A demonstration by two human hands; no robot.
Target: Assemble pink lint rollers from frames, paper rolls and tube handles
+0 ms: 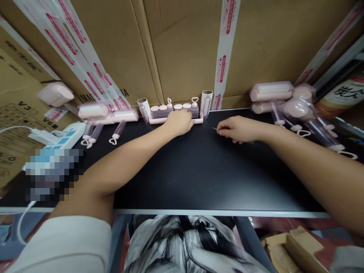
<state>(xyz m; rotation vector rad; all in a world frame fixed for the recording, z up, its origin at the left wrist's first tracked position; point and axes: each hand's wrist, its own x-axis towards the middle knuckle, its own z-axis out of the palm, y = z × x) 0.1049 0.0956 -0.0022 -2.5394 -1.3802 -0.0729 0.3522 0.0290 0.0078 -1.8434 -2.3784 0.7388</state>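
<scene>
My left hand (178, 122) rests on a pink tray (157, 120) at the back of the black table (196, 170), its fingers curled over the tray's right part. The tray holds a row of small purple bottles (163, 110) with pink round and heart-shaped caps. My right hand (238, 129) lies on the table to the right of the tray, pinching a thin needle-like pin (214, 129) that points left. Two clear tubes (206, 101) stand at the tray's ends.
Taped cardboard boxes (182, 49) wall off the back. Pink rollers and clear tubes with heart loops lie at the left (115, 129) and in a pile at the right (287, 104). A white power strip (66, 138) sits at the left edge. Cardboard scraps (292, 248) lie below.
</scene>
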